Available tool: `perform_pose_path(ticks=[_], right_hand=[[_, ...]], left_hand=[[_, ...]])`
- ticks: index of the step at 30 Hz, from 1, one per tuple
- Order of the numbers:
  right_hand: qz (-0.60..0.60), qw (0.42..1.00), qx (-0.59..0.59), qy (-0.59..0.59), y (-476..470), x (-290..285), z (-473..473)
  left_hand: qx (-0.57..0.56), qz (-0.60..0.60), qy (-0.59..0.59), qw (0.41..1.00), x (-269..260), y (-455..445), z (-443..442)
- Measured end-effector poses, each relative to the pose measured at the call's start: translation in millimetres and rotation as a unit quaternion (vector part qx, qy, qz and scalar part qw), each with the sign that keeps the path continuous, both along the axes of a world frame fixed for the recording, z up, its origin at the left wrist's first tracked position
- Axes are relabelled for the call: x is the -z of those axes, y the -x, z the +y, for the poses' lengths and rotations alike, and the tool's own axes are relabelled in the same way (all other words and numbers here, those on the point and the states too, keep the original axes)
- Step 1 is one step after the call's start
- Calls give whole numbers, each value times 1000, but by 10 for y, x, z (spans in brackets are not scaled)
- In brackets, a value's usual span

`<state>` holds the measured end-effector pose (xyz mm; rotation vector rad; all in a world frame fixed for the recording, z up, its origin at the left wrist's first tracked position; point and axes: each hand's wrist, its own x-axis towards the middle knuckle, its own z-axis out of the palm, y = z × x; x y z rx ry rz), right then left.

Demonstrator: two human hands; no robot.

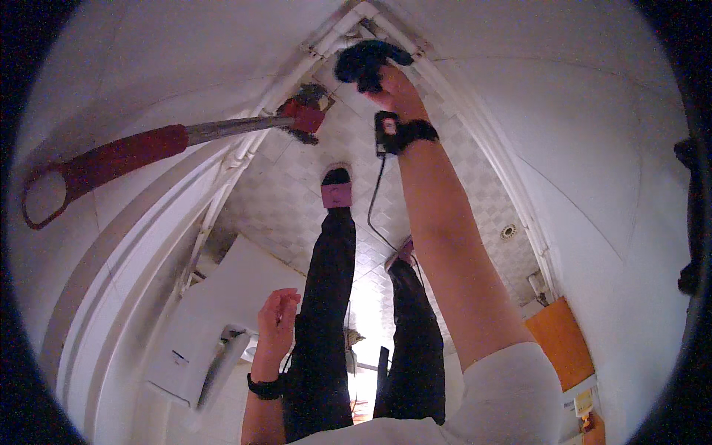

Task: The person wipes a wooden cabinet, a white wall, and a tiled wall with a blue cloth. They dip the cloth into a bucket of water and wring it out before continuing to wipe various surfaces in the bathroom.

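Observation:
My right hand (392,86) reaches far forward into the corner and grips a dark bundle, apparently cloth (361,62). The bundle is close to white pipes (347,41) where the two walls meet. My left hand (278,314) hangs beside my left thigh, fingers loosely bent, with nothing visible in it. To the left, a red-handled mop or brush (128,150) leans across the view. Its red head (307,117) with dark fibres rests near the floor by the left wall, short of the bundle.
White pipes (489,139) run along the right wall. A round drain (508,232) is set in the tiled floor (267,172). A white appliance (222,289) stands at left, an orange-brown panel (560,342) at right. A cable (371,208) trails from a device (385,133) on my right wrist.

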<state>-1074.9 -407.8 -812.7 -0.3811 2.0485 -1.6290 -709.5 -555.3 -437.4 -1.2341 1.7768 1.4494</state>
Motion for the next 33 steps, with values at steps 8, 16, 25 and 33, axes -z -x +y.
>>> perform_pose_path(ticks=[8,16,25,33], right_hand=[[129,985,42,-104,378,-396,-295],[110,967,-16,-228,153,-493,-72],[-375,926,7,-39,-909,-2803,802],[-178,849,-478,-136,-2004,-5483,706]], left_hand=[[-36,-11,5,999,14,-3,-53],[-26,2,-16,1000,89,-50,24],[19,119,-12,993,-383,165,69],[-49,248,-271,929,-1565,174,319]])
